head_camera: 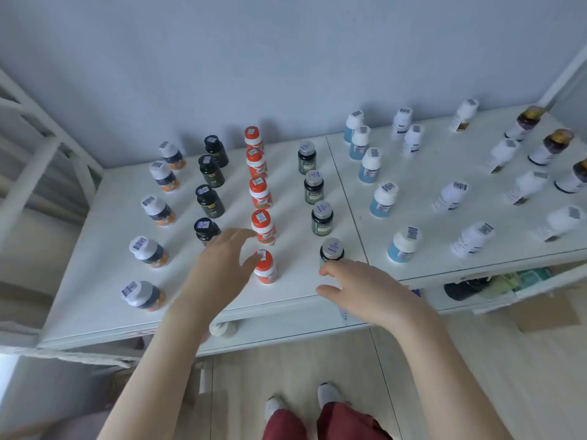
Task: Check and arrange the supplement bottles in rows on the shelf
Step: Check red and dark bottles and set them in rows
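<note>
Supplement bottles stand in columns on the white shelf (295,290): navy-and-orange ones (149,251) at the left, then black ones (209,201), red ones (261,192) and dark green ones with silver caps (321,218). My left hand (219,268) is spread open beside the front red bottle (265,267), thumb against its cap and fingertips close to the red bottle (263,226) behind it. My right hand (359,289) hovers just in front of the nearest dark green bottle (332,250). One fingertip is at that bottle's base and the thumb is apart from it.
More columns fill the right half of the shelf: blue-labelled bottles (382,200), white ones (451,196) and gold-capped ones (551,146). A wall backs the shelf. A lower shelf (476,289) holds packages. A white frame (31,173) stands at the left. My feet (328,395) are on the floor.
</note>
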